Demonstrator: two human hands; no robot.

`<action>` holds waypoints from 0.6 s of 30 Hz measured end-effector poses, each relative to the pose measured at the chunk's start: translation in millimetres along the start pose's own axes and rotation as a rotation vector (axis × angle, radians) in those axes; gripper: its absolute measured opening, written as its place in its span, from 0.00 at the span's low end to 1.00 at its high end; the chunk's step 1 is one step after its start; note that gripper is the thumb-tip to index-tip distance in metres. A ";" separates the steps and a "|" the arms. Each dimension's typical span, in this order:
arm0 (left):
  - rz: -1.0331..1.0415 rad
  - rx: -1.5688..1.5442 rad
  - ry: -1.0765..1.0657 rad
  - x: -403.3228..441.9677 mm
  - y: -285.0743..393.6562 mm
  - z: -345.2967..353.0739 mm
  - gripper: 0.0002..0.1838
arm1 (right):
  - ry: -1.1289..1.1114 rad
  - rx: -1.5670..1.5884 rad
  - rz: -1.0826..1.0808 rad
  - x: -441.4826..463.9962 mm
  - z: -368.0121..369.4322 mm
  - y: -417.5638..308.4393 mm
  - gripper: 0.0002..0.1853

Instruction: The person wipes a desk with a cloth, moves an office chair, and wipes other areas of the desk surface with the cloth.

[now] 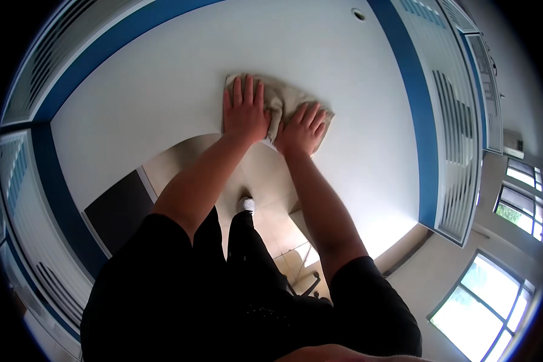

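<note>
A beige cloth (282, 99) lies spread and wrinkled on the white desktop (163, 78), close to its curved front edge. Flat on the left part of the cloth is my left hand (246, 117), fingers stretched out and pointing away from me. My right hand (300, 131) presses on the cloth's right part with its fingers apart. Between the two hands the fabric bunches into a fold. Neither hand is closed around the cloth.
Blue-edged partitions (413, 102) with striped panels enclose the desk. A round cable hole (358, 14) sits at the far right of the desktop. Below are a dark cabinet (120, 211), a chair base (311, 285) and the tiled floor. Windows (482, 295) are at right.
</note>
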State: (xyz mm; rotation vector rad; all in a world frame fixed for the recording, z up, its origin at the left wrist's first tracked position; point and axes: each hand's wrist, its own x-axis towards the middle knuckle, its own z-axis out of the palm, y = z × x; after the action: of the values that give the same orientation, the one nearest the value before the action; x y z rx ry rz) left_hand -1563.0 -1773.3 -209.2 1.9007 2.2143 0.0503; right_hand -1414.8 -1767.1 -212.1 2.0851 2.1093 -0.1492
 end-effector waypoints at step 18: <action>0.236 0.135 0.196 182.8 4.6 -11.1 0.42 | 0.103 0.096 0.175 145.4 -22.4 -25.9 0.46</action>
State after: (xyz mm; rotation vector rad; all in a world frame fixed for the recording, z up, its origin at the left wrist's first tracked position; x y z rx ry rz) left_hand -1585.8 -1592.1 -224.2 2.3149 2.1469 0.1340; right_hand -1442.8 -1620.5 -219.2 2.3697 1.9987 -0.1249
